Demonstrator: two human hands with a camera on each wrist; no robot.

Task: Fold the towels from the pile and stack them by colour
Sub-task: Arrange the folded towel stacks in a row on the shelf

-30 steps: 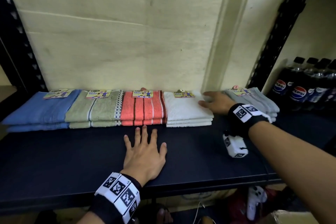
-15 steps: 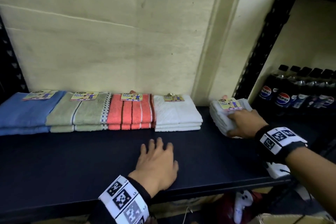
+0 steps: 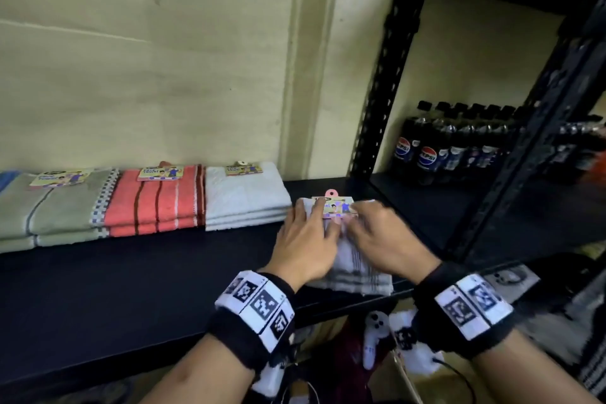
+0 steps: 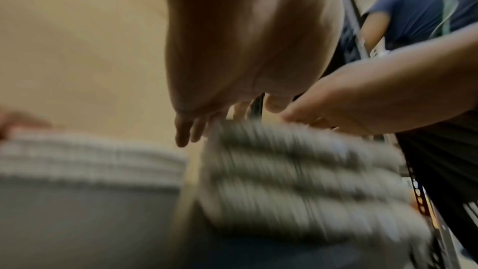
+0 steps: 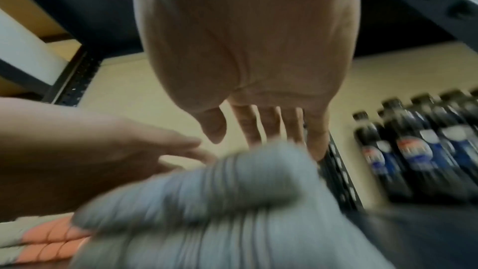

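Observation:
A folded grey striped towel stack (image 3: 357, 269) with a paper label (image 3: 334, 207) lies near the front right of the black shelf (image 3: 131, 289). My left hand (image 3: 305, 239) rests flat on its left half and my right hand (image 3: 383, 236) on its right half, fingers stretched toward the label. The left wrist view shows straight fingers (image 4: 191, 130) on the blurred grey stack (image 4: 297, 171). In the right wrist view, fingers (image 5: 271, 126) reach over the same stack (image 5: 220, 201). Along the wall sit green (image 3: 55, 207), coral (image 3: 154, 197) and white (image 3: 242, 197) stacks.
A black perforated upright (image 3: 383, 75) stands just right of the towels. Beyond it, cola bottles (image 3: 436, 147) fill the neighbouring shelf. A white controller (image 3: 373, 338) and cables lie below the shelf edge. A blue towel sliver (image 3: 6, 177) shows at far left.
My right hand has pulled the grey stack from the back right corner toward the front edge. My left hand left the bare shelf and moved right onto the stack.

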